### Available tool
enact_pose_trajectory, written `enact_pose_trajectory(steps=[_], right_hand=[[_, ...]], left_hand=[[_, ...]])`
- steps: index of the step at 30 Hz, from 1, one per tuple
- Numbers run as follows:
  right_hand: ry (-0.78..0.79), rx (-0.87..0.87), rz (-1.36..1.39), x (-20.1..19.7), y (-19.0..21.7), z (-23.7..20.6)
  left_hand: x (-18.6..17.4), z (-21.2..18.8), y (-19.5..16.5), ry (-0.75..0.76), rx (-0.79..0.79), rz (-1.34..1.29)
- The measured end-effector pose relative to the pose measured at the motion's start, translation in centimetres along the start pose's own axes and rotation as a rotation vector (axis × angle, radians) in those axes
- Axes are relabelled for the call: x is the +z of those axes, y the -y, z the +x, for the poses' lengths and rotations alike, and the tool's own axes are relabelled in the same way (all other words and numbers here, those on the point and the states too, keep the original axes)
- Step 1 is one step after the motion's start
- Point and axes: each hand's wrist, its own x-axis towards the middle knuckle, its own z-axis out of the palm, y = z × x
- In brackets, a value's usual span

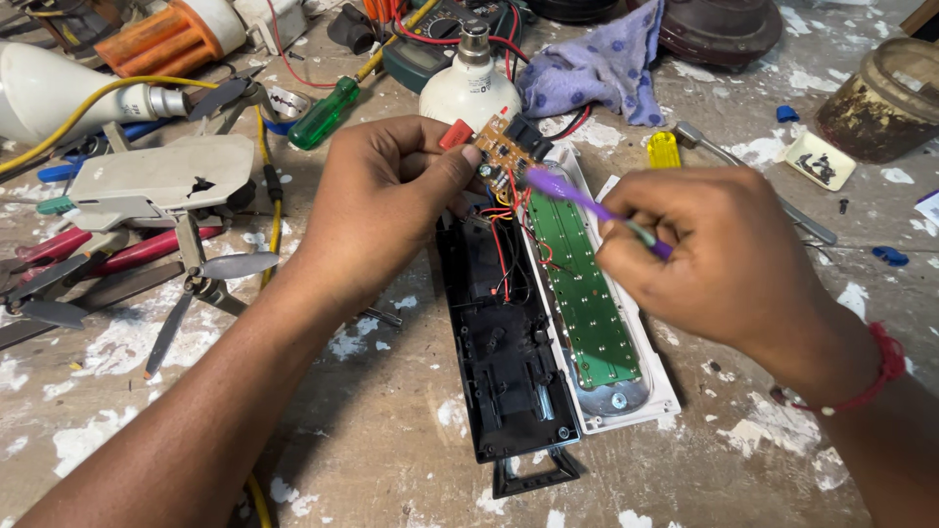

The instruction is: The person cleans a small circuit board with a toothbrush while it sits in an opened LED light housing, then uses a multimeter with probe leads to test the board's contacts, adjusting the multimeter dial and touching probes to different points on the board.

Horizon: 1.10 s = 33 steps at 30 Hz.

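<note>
A small circuit board (504,145) is sitting between the left hand (381,200) and the right hand (709,254), above an opened lamp case (509,362) lying on the workbench (391,430), with a drone (156,181) lying to the left and a bulb (469,88) standing behind.
</note>
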Motion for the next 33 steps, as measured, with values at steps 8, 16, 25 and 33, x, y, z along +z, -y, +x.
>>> enact_pose_trajectory(steps=[8, 16, 25, 33], right_hand=[[-0.081, -0.143, 0.061, 0.60, -0.05, 0.03], [0.055, 0.031, 0.056, 0.54, 0.34, 0.28], [0.009, -0.023, 0.012, 0.07, 0.12, 0.15], [0.024, -0.044, 0.078, 0.83, 0.66, 0.11]], left_hand=[[0.53, -0.29, -0.38, 0.100, -0.043, 0.010], [0.56, -0.41, -0.50, 0.101, -0.030, 0.008], [0.54, -0.50, -0.80, 0.105, -0.019, 0.021], [0.84, -0.75, -0.86, 0.131, 0.013, 0.089]])
